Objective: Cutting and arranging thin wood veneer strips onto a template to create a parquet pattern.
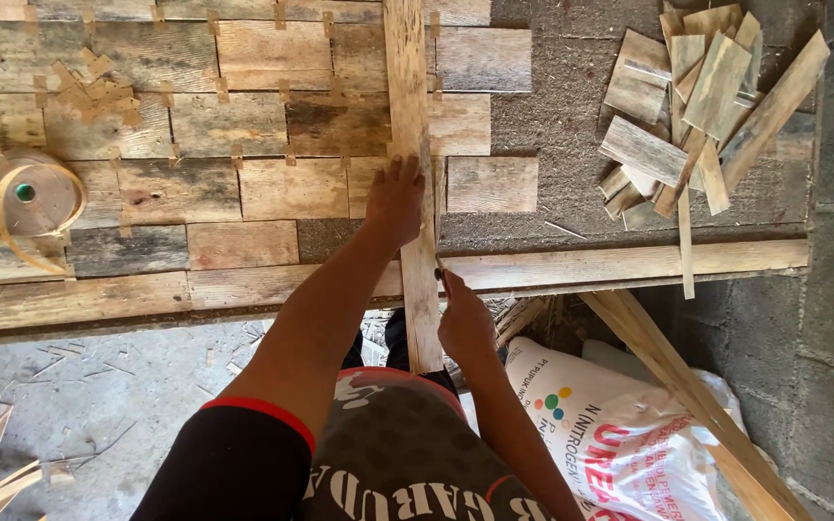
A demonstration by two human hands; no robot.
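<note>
A long wooden slat (407, 106) lies upright in view across a board covered with a patchwork of flat wood pieces (243, 188). My left hand (395, 201) presses flat on the slat near the board's front part. My right hand (462, 316) is at the slat's right edge by the front rail (629, 262), pinching a thin dark tool, likely a pencil (439, 266), whose tip touches the wood beside the slat.
A roll of tan edge tape (29, 193) rests on the left of the board. A heap of loose wood offcuts (702, 106) lies at the back right on bare felt-like backing. A white printed sack (610, 434) and leaning planks (687, 386) stand below right.
</note>
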